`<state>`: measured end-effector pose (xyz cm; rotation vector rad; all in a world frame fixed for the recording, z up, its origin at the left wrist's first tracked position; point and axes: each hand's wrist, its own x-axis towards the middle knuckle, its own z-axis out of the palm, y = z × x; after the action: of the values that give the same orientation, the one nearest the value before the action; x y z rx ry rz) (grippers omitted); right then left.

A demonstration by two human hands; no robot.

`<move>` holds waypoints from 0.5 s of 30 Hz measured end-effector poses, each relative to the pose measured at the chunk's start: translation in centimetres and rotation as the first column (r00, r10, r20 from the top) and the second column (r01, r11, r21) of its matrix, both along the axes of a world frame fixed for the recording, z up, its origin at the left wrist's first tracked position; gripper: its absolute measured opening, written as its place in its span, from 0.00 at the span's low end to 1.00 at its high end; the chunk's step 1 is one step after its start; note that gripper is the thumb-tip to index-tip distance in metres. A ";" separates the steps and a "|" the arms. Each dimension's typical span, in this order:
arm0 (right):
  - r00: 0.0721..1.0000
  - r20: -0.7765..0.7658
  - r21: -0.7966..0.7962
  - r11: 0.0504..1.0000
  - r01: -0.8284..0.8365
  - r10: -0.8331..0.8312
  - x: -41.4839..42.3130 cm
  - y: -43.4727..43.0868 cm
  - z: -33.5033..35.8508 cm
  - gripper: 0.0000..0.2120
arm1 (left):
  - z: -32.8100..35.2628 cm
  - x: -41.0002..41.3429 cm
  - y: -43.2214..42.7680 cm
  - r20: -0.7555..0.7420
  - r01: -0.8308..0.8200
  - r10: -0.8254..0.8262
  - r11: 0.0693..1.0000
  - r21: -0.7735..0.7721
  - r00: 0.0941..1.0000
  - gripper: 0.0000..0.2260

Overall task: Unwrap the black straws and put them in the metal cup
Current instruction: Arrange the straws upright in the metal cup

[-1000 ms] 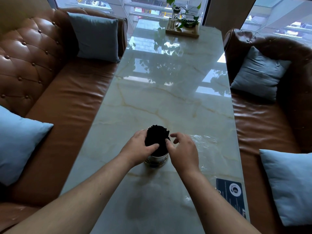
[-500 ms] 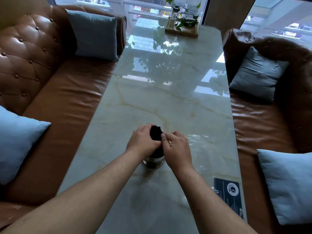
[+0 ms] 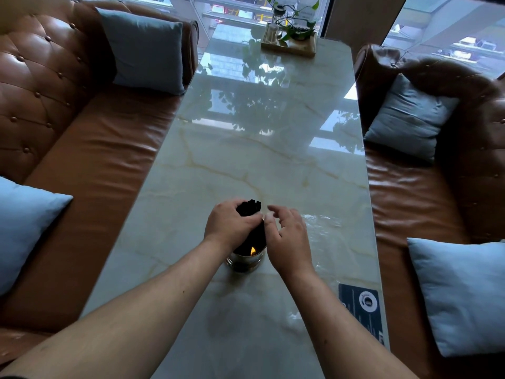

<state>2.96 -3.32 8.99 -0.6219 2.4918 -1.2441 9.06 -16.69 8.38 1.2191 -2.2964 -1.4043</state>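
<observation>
A bundle of black straws (image 3: 250, 208) stands upright in a shiny metal cup (image 3: 244, 261) on the marble table (image 3: 246, 149), near its front. My left hand (image 3: 229, 225) grips the bundle from the left, fingers wrapped round it above the cup's rim. My right hand (image 3: 287, 233) hovers just right of the straws with relaxed, spread fingers; it holds nothing and its thumb is close to the bundle. Clear plastic wrap (image 3: 325, 228) lies crumpled flat on the table right of my right hand.
Brown leather sofas (image 3: 82, 149) with blue cushions (image 3: 144, 47) flank the table on both sides. A wooden tray (image 3: 289, 46) with a plant stands at the far end. A dark sticker (image 3: 362, 305) sits near the table's front right edge.
My right hand has let go of the straws and drawn slightly right with fingers spread. My left hand still grips the bundle, now wrapped further round it.
</observation>
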 end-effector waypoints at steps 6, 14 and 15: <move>1.000 0.031 0.047 0.999 -0.001 0.000 0.0 0.2 -0.1 0.14 | 0.9 -0.6 0.0 0.066 -0.003 0.000 0.999 0.044 0.998 0.13; 0.999 0.019 0.142 0.989 -0.030 0.027 0.0 0.0 0.2 0.14 | 0.0 1.2 -0.4 0.073 0.044 -0.056 0.987 0.156 0.996 0.29; 1.000 0.008 0.140 0.990 -0.027 0.026 0.1 0.1 0.1 0.13 | -0.1 1.9 -0.8 0.065 0.043 -0.054 0.986 0.162 0.996 0.32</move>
<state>3.04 -3.20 9.12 -0.6122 2.5305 -1.0491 10.96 -17.44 8.26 1.2832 -2.3110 -1.6166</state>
